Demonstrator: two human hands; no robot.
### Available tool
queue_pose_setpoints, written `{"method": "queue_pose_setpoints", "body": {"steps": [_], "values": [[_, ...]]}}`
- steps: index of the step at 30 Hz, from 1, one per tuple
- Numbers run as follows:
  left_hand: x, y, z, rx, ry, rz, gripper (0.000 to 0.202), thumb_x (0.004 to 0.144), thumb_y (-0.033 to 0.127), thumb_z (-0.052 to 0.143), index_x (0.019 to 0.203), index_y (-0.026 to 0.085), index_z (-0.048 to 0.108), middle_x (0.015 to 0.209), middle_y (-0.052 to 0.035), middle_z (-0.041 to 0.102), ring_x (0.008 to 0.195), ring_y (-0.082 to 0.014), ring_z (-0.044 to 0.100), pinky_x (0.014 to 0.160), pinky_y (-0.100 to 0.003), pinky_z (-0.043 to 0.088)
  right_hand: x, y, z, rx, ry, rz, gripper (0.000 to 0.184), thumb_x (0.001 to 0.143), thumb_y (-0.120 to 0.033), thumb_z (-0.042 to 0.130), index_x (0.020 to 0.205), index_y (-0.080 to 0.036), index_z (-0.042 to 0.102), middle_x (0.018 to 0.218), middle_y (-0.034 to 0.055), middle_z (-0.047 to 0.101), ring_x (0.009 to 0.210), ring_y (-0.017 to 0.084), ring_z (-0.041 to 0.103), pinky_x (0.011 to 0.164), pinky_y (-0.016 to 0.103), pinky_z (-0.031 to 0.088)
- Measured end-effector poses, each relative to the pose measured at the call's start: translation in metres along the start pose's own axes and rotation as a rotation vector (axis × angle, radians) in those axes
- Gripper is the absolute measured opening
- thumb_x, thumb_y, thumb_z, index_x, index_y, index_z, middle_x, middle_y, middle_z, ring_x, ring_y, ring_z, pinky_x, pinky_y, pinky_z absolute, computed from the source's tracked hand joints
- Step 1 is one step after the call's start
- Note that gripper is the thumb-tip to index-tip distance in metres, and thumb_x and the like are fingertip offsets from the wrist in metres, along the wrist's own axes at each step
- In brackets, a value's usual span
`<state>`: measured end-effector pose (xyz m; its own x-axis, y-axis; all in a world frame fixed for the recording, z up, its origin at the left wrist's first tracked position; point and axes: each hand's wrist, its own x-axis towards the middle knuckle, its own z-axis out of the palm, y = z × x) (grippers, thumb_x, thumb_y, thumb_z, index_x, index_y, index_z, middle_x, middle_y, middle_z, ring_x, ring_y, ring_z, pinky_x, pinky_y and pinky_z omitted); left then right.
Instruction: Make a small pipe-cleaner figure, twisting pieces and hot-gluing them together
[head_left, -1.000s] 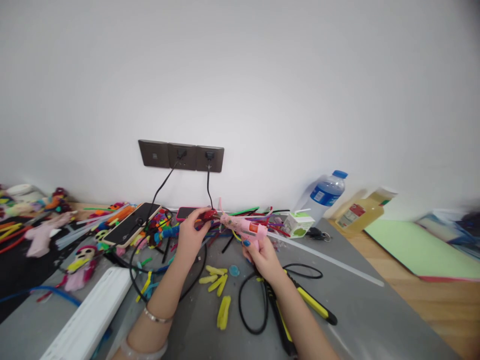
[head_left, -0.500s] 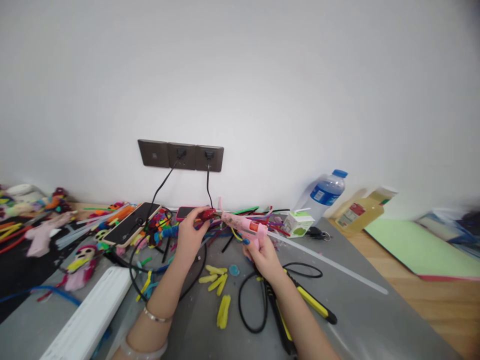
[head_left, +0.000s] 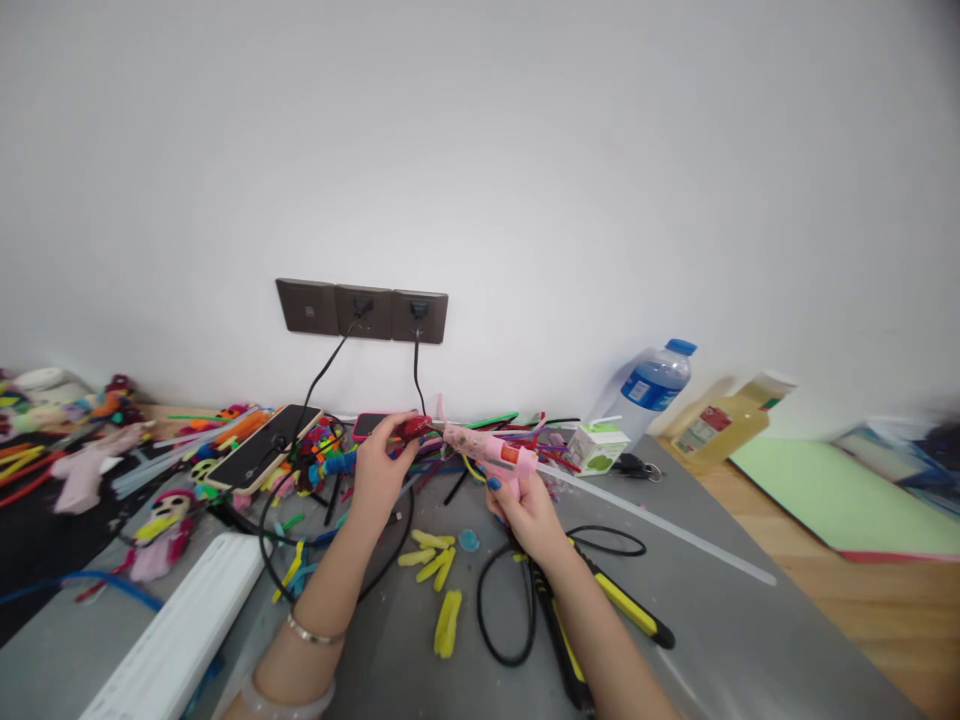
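My left hand (head_left: 377, 468) pinches a small dark red piece (head_left: 412, 429) between thumb and fingers, held just above the grey table (head_left: 705, 620). My right hand (head_left: 527, 513) grips a pink hot glue gun (head_left: 491, 451) by its handle, a finger at the trigger. The gun's nozzle points left and touches or nearly touches the red piece. A black cable (head_left: 517, 600) loops on the table below the gun.
Yellow fuzzy pieces (head_left: 439, 580) and a small blue disc (head_left: 469, 540) lie below my hands. Pipe cleaners (head_left: 487, 430), phones (head_left: 262, 445), felt dolls (head_left: 161, 530) and a white box (head_left: 180, 630) crowd the left. A yellow-black tool (head_left: 622, 605), clear glue stick (head_left: 660, 520), carton (head_left: 598, 448), water bottle (head_left: 649, 385) sit right. Wall sockets (head_left: 364, 311) behind.
The glue gun has tilted and shifted slightly so that its nozzle meets the red piece in my left hand. Both hands stay almost in place.
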<state>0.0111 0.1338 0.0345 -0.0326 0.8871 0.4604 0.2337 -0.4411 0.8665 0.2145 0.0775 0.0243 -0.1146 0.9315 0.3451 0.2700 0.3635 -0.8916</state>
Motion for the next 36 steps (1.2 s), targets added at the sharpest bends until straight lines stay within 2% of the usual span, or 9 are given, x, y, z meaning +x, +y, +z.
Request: {"method": "queue_pose_setpoints", "body": {"steps": [12, 21, 25, 31, 36], "values": [[0.0001, -0.0013, -0.0003, 0.023, 0.004, 0.000, 0.029, 0.078, 0.018, 0.059, 0.107, 0.020, 0.067, 0.110, -0.0073, 0.071, 0.101, -0.0232, 0.067, 0.089, -0.038, 0.056, -0.0015, 0.0032, 0.0005, 0.008, -0.044, 0.013, 0.038, 0.088, -0.049, 0.049, 0.063, -0.020, 0.045, 0.048, -0.0039, 0.041, 0.043, 0.009, 0.034, 0.044, 0.024, 0.028], [0.0007, -0.0035, -0.0007, 0.014, 0.026, -0.025, 0.030, 0.078, 0.019, 0.060, 0.108, 0.018, 0.066, 0.112, -0.0094, 0.070, 0.105, -0.0250, 0.066, 0.088, -0.039, 0.056, 0.0002, 0.0001, 0.0018, 0.031, 0.010, 0.043, 0.033, 0.086, -0.048, 0.050, 0.071, -0.019, 0.049, 0.047, -0.0056, 0.040, 0.041, 0.009, 0.033, 0.042, 0.023, 0.026], [0.0008, -0.0036, -0.0005, 0.017, 0.027, -0.023, 0.030, 0.078, 0.018, 0.060, 0.108, 0.019, 0.066, 0.112, -0.0089, 0.070, 0.105, -0.0245, 0.066, 0.088, -0.038, 0.056, -0.0004, 0.0024, 0.0024, 0.016, 0.035, 0.041, 0.032, 0.084, -0.046, 0.052, 0.068, -0.020, 0.048, 0.048, -0.0053, 0.040, 0.042, 0.009, 0.032, 0.041, 0.023, 0.026], [0.0002, -0.0025, -0.0006, 0.013, 0.028, -0.013, 0.029, 0.078, 0.017, 0.060, 0.106, 0.020, 0.066, 0.111, -0.0080, 0.071, 0.103, -0.0239, 0.067, 0.087, -0.038, 0.056, -0.0012, 0.0017, 0.0012, 0.042, 0.025, 0.019, 0.029, 0.086, -0.045, 0.051, 0.080, -0.017, 0.055, 0.049, -0.0056, 0.041, 0.042, 0.010, 0.033, 0.042, 0.023, 0.028], [-0.0001, -0.0006, -0.0008, 0.021, 0.019, -0.021, 0.029, 0.079, 0.018, 0.060, 0.107, 0.020, 0.066, 0.111, -0.0082, 0.070, 0.104, -0.0238, 0.067, 0.087, -0.038, 0.056, -0.0023, 0.0062, 0.0007, 0.030, 0.006, 0.010, 0.031, 0.087, -0.048, 0.050, 0.076, -0.018, 0.053, 0.049, -0.0045, 0.042, 0.043, 0.011, 0.035, 0.044, 0.024, 0.029]]}}
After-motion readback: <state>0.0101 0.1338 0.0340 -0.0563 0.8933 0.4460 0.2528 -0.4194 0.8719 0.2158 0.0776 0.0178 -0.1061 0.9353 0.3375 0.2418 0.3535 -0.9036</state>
